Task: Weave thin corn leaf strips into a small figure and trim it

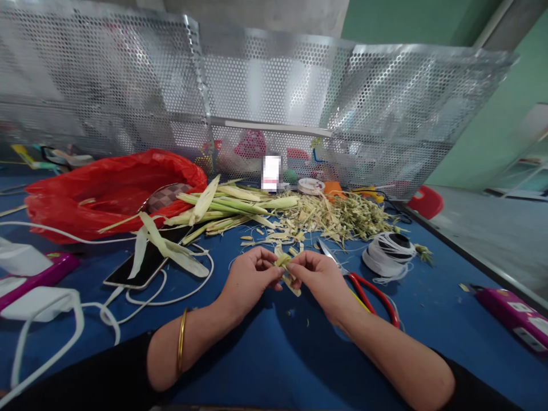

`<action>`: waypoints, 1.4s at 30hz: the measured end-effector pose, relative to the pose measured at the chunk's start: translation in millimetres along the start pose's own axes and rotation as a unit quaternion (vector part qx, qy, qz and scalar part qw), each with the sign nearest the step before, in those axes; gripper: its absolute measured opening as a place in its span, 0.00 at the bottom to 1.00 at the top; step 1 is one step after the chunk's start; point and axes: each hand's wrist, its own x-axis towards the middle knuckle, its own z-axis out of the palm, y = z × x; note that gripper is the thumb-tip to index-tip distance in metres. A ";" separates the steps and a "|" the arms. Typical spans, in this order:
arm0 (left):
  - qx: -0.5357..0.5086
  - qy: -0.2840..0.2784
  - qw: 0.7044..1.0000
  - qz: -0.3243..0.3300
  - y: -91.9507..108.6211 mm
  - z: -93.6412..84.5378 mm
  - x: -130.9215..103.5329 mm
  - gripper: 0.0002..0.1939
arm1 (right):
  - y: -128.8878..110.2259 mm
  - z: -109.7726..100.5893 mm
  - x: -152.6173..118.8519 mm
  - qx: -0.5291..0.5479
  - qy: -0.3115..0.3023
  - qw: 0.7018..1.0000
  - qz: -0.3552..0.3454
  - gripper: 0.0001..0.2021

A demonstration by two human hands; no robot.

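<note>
Near the middle of the blue table, my left hand (253,278) and my right hand (317,281) meet around a small folded piece of pale green husk (283,261). The fingers of both hands pinch it from either side, and a loose end hangs down between them. Scissors with red handles (363,291) lie partly behind my right wrist. Beyond my hands are a pile of long green husks (231,205) and a heap of small dry scraps (317,214).
A red plastic bag (107,188) stands at the left, by a phone (139,265) and white cables. A spool of white thread (389,255) sits right of the scissors. Purple power strips (514,314) lie at both sides. Perforated metal panels rise behind.
</note>
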 end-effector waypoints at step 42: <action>0.066 -0.162 0.983 -0.060 -0.7 -2.1 -1.0 0.10 | -10.6 -13.0 1.7 -0.157 0.015 0.979 -0.127 0.07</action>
